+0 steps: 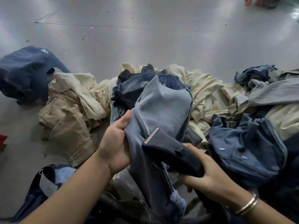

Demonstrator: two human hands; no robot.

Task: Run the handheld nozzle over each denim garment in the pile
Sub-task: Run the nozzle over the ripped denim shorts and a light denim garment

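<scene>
Denim remains heaped beyond the pale-blue inside-out jeans (161, 107) your left hand (116, 146) clutches; your right hand (208, 175) wraps the dark wedge-shaped nozzle (168, 149) pressed against them.

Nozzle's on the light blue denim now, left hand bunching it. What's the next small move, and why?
Probably draw the nozzle up the light blue denim toward its raised fold. The right hand holds the nozzle with its tip against the cloth low down, the left hand grips the edge taut, and the stretch above looks uncovered.
</scene>
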